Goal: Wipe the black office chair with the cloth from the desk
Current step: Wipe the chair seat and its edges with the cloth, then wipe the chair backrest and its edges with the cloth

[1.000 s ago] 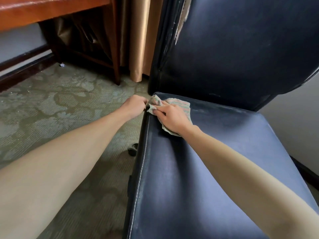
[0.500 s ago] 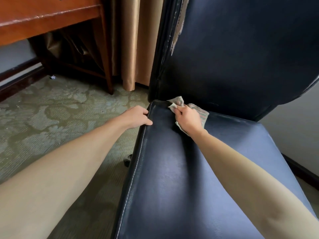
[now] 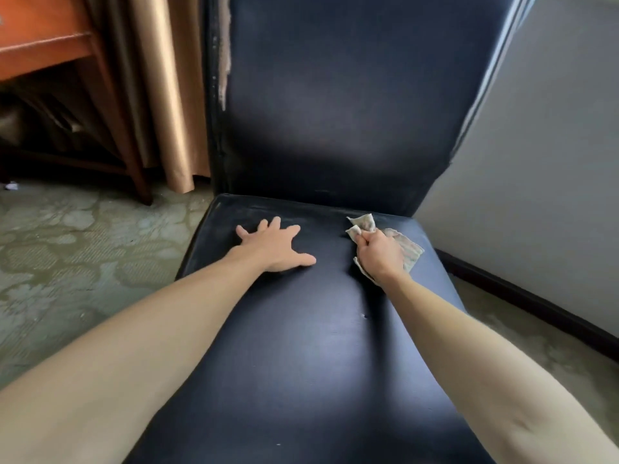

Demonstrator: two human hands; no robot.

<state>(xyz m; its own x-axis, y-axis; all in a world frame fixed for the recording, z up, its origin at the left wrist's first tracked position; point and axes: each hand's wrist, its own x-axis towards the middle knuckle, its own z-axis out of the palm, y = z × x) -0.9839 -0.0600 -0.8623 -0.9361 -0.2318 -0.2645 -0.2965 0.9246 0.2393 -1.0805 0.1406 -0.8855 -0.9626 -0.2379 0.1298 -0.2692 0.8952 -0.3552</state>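
The black office chair [image 3: 311,346] fills the middle of the view, its seat running toward me and its tall backrest upright behind, with worn, peeling trim along the backrest's left edge. My right hand [image 3: 380,254] presses a pale striped cloth [image 3: 410,251] onto the rear right part of the seat, fingers closed on the bunched fabric. My left hand [image 3: 273,246] lies flat on the rear left part of the seat, fingers spread and holding nothing.
A wooden desk [image 3: 43,51] stands at the upper left, with tan curtains [image 3: 160,95] between it and the chair. Patterned green carpet [image 3: 67,249] covers the floor. A grey wall [image 3: 552,169] with a dark baseboard [image 3: 522,296] runs close along the chair's right side.
My right hand has slid the cloth from the seat's rear left corner across to the rear right. My left hand left the seat's left edge and now rests flat on top.
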